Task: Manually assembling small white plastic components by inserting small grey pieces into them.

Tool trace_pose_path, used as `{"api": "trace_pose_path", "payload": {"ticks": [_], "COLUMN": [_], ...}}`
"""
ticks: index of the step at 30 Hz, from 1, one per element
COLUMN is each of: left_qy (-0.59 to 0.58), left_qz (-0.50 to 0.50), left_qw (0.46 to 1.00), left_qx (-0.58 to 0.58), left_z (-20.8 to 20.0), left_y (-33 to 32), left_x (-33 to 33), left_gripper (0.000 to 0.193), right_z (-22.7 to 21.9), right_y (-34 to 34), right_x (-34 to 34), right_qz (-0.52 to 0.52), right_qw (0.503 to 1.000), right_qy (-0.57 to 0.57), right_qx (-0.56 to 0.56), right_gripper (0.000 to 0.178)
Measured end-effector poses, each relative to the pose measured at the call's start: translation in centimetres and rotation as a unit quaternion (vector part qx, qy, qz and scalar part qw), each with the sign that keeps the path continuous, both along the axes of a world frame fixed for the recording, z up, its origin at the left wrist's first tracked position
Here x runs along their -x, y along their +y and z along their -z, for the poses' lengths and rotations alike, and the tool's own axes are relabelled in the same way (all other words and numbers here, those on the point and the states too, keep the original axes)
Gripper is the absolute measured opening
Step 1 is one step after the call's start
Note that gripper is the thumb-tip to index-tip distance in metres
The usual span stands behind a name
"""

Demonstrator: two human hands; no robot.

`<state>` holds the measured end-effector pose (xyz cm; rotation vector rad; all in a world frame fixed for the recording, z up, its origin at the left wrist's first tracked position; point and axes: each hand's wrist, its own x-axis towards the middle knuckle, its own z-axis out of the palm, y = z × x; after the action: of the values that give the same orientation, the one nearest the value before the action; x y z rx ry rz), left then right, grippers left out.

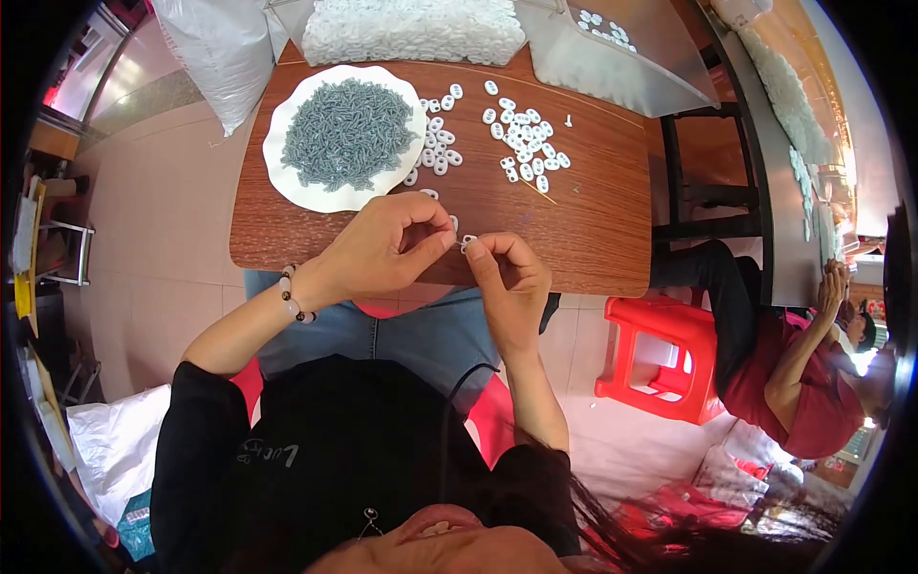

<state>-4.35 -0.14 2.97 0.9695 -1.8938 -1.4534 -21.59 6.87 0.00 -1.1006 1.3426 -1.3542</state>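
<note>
Between the thumb and forefinger of my right hand point(513, 285) is a small white two-hole oval piece point(469, 243). The fingertips of my left hand point(384, 247) are pinched close beside it, and what they grip is too small to make out. Another white piece shows just beyond those fingertips; whether it is held or lies on the table I cannot tell. Past my left hand stands a white scalloped plate point(279, 161) heaped with short grey-blue pins point(349, 134). Similar white pieces point(526, 139) lie scattered on the brown wooden table point(593, 230).
At the table's far edge sit a container full of white pieces point(411, 33) and a translucent bin point(612, 81). A white sack point(215, 57) hangs at the far left. To the right are a red stool point(660, 359) and a co-worker in dark red point(794, 392) at another table.
</note>
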Motion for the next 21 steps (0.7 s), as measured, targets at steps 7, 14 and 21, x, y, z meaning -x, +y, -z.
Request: {"api": "trace_pose_path", "payload": {"ticks": [7,14,21], "left_qy": [0.012,0.004,-0.001], "left_qz": [-0.007,-0.001,0.006], "left_qw": [1.000,1.000,1.000], "left_qx": [0.012,0.002,0.004], "left_z": [0.46,0.76,0.83], "left_y": [-0.24,-0.15,-0.18], "left_x": [-0.05,-0.17,-0.11], "left_gripper": [0.011,0.011,0.011], "right_z": [0.07,0.46,0.65], "right_y": [-0.07,-0.26,-0.27], "right_x": [-0.02,-0.31,-0.33], "right_qz": [0.015,0.020,0.024], "right_qw": [1.000,1.000,1.000], "right_qy": [-0.016,-0.008,-0.011], "right_qx": [0.008,0.014,0.013], "right_gripper": [0.005,0.008,0.008]}}
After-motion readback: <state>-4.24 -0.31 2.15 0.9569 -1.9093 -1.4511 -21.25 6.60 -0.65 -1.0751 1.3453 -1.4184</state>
